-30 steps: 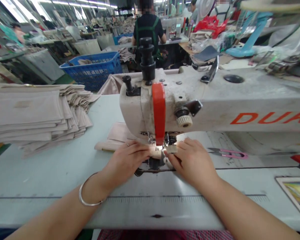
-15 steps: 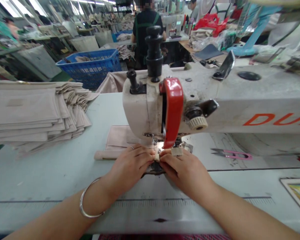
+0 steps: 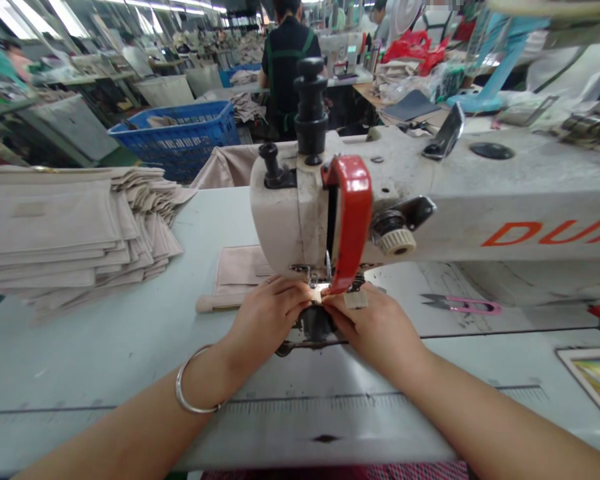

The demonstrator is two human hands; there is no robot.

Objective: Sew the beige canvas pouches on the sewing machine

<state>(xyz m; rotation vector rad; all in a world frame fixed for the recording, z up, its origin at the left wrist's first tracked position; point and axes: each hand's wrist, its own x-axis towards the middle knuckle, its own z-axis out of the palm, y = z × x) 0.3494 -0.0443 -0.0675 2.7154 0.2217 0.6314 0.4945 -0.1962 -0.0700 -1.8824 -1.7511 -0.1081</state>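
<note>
Under the head of a sewing machine (image 3: 285, 220) lies a beige fabric piece (image 3: 237, 270) with a folded, rolled-looking front edge. My left hand (image 3: 265, 317) pinches its edge just left of the needle area, fingers bent and pressed together. Close on the other side, my right hand (image 3: 375, 323) grips the same edge, with a small pale patch or tape on one finger. The two sets of fingertips almost meet below the red guard (image 3: 353, 223). The fabric under my right hand is mostly hidden.
A stack of beige fabric pieces (image 3: 55, 227) lies on the left. Pink-handled thread snips (image 3: 473, 305) rest on the machine bed at right. Behind stand a blue crate (image 3: 180, 137) and a seated person (image 3: 290, 60). A printed ruler (image 3: 300, 405) runs along the table front.
Both hands have moved slightly away from me along with the fabric edge, staying pinched on it. More of the dark part below the fingertips shows. The camera view has shifted a little.
</note>
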